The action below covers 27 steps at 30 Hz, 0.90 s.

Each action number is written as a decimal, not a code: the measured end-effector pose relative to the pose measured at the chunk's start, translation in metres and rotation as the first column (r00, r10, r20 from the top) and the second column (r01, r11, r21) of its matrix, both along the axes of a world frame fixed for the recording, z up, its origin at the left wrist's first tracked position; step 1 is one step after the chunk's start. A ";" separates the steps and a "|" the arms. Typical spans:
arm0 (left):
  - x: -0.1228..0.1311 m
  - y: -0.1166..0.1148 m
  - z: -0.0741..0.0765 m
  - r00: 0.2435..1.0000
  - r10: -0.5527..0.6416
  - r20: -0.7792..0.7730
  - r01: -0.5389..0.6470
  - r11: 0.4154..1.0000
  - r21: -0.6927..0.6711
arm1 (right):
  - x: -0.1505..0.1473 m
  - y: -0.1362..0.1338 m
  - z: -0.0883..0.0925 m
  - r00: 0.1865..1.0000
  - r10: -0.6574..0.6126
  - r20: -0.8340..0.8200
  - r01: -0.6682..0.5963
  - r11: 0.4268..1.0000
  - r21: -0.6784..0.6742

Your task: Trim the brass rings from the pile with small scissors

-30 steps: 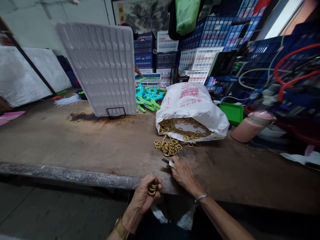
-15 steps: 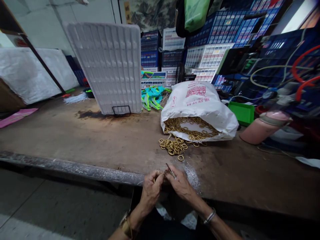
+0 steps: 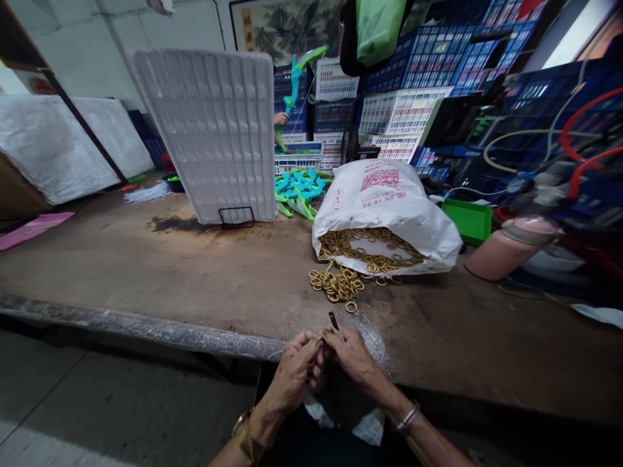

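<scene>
My left hand [image 3: 296, 363] is closed at the table's front edge, pinching a gold-coloured ring that is mostly hidden by the fingers. My right hand [image 3: 354, 358], closed as well, grips a thin flat metal blade [image 3: 333, 320] whose dark end sticks up past the thumb. Both sets of fingertips meet at the ring. Just beyond them lies a single ring [image 3: 351, 307], with a loose heap of gold rings [image 3: 335, 283] behind it. More rings show inside the open mouth of a white sack [image 3: 389, 194] lying on its side.
A tall grey ridged panel [image 3: 214, 136] stands in a black wire stand on the table [image 3: 121, 266]. Blue and green toy bows [image 3: 302, 188] are piled behind it, where another person's hand [image 3: 281, 119] holds one up. A pink bottle [image 3: 511, 250] and green tray [image 3: 467, 219] sit right.
My left fingers have curled and turned around the ring, and the blade in my right hand now points more upright. Behind the panel, another person's hand has raised a toy bow.
</scene>
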<state>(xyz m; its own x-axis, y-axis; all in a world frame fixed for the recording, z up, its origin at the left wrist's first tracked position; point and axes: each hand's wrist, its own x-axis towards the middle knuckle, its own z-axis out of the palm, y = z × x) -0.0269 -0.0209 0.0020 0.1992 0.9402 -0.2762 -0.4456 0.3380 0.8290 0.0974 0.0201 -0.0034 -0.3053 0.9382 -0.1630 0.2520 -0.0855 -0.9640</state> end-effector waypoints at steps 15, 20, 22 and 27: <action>0.000 0.001 0.013 0.955 0.058 -0.292 -0.047 0.998 0.045 | 0.009 -0.014 -0.010 0.808 0.008 0.588 -0.320 0.846 0.427; -0.001 -0.008 0.013 0.973 0.025 -0.228 -0.012 0.998 0.060 | 0.019 -0.004 -0.019 0.700 -0.091 0.708 -0.311 0.854 0.417; 0.000 -0.011 0.014 0.990 -0.024 -0.142 0.032 0.998 0.055 | 0.027 0.004 -0.020 0.624 -0.162 0.764 -0.258 0.881 0.397; 0.002 -0.012 0.016 0.986 -0.056 0.156 0.060 0.998 -0.020 | 0.043 0.033 -0.011 0.568 -0.342 0.748 -0.124 0.864 0.488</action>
